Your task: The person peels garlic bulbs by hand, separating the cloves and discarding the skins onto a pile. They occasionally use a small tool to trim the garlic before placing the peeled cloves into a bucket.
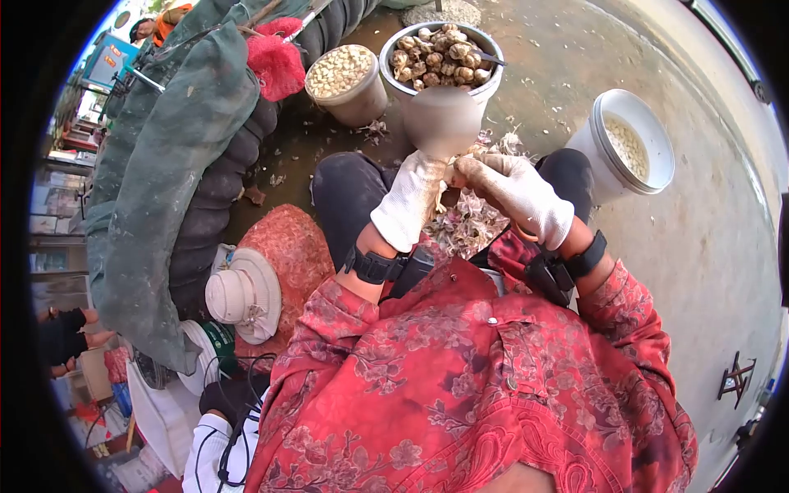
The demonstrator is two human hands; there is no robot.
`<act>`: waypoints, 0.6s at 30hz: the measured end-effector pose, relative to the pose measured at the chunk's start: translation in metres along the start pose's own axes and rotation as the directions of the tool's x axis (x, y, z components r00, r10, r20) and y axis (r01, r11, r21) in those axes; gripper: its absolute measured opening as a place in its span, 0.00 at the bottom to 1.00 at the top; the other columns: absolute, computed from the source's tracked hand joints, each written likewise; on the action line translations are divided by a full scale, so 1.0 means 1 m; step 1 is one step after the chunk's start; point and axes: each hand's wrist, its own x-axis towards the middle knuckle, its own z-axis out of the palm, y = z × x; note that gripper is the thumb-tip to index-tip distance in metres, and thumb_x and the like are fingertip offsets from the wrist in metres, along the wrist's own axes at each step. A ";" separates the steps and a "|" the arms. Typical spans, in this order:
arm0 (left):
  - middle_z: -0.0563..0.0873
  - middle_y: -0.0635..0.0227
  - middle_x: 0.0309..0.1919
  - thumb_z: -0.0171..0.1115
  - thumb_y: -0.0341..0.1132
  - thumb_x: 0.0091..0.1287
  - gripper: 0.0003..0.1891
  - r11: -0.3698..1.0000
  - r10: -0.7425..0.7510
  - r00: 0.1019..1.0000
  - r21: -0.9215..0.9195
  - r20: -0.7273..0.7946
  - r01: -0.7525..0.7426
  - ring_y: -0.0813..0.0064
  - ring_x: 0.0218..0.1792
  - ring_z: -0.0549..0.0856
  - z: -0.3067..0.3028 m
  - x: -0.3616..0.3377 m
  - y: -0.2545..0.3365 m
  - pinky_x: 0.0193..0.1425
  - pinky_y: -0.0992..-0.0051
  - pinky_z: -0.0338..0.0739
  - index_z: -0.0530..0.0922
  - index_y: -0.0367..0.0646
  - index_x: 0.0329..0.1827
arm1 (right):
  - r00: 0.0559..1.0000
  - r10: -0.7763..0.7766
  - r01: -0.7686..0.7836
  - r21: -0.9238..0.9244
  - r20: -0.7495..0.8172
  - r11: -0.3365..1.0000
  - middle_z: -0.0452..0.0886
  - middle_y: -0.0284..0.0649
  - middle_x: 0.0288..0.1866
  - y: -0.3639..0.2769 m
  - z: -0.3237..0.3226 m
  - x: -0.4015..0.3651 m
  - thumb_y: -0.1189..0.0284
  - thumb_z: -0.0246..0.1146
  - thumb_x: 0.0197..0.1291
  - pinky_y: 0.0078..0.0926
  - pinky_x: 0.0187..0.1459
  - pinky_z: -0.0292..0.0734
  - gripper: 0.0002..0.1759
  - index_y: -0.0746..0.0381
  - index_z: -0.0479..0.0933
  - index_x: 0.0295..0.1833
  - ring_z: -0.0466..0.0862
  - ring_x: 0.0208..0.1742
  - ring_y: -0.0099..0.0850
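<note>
My left hand (pixel 412 197), in a soiled white glove, is closed between my knees; a blurred patch lies by its fingers. Against it, my right hand (pixel 526 193), gloved alike, pinches at the same spot. Between the fingertips shows a small pale-brown bit of garlic (pixel 453 175), mostly hidden by the gloves. Below the hands is a heap of papery garlic skins (pixel 467 223). Just beyond them stands a large tub (pixel 388 59) of whole garlic bulbs (pixel 444 56), with a dark handle-like piece (pixel 493 59) at its right side.
A bucket (pixel 355 111) of peeled cloves stands left of the tub. Another white bucket (pixel 585 148), tilted in view, holds pale cloves at the right. At my left lie a red mesh sack (pixel 288 246), a light hat (pixel 238 296) and a green cover (pixel 173 164).
</note>
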 end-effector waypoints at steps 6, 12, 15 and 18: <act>0.79 0.78 0.33 0.57 0.51 0.69 0.18 0.998 -0.016 0.998 0.057 -0.056 0.019 0.84 0.32 0.75 -0.003 0.001 -0.014 0.41 0.84 0.70 0.77 0.46 0.50 | 0.998 0.057 -0.056 -0.032 0.021 0.998 0.82 0.28 0.35 0.000 0.001 -0.002 0.52 0.58 0.68 0.17 0.37 0.69 0.22 0.62 0.83 0.43 0.74 0.34 0.16; 0.76 0.77 0.29 0.53 0.48 0.72 0.13 0.959 -0.235 0.971 -0.171 -0.043 0.224 0.84 0.28 0.74 -0.009 0.006 -0.016 0.32 0.81 0.71 0.78 0.49 0.45 | 1.000 -0.027 0.026 -0.038 -0.014 0.999 0.84 0.28 0.36 0.022 0.003 0.013 0.49 0.59 0.66 0.16 0.38 0.72 0.25 0.61 0.84 0.42 0.78 0.37 0.15; 0.76 0.76 0.27 0.51 0.47 0.74 0.12 0.929 -0.352 0.919 -0.181 -0.175 0.322 0.83 0.25 0.73 -0.003 0.004 -0.007 0.30 0.81 0.72 0.77 0.50 0.43 | 0.997 -0.027 0.018 -0.140 -0.067 0.990 0.85 0.29 0.34 0.024 0.006 0.016 0.49 0.60 0.65 0.18 0.35 0.73 0.24 0.61 0.84 0.43 0.78 0.33 0.15; 0.79 0.74 0.29 0.51 0.47 0.74 0.14 0.904 -0.391 0.915 -0.229 -0.103 0.361 0.81 0.25 0.76 -0.011 0.006 -0.008 0.31 0.81 0.75 0.77 0.48 0.43 | 0.994 -0.041 0.013 -0.273 -0.099 0.962 0.85 0.30 0.31 0.009 0.010 0.012 0.50 0.62 0.64 0.19 0.33 0.74 0.23 0.60 0.84 0.44 0.78 0.29 0.16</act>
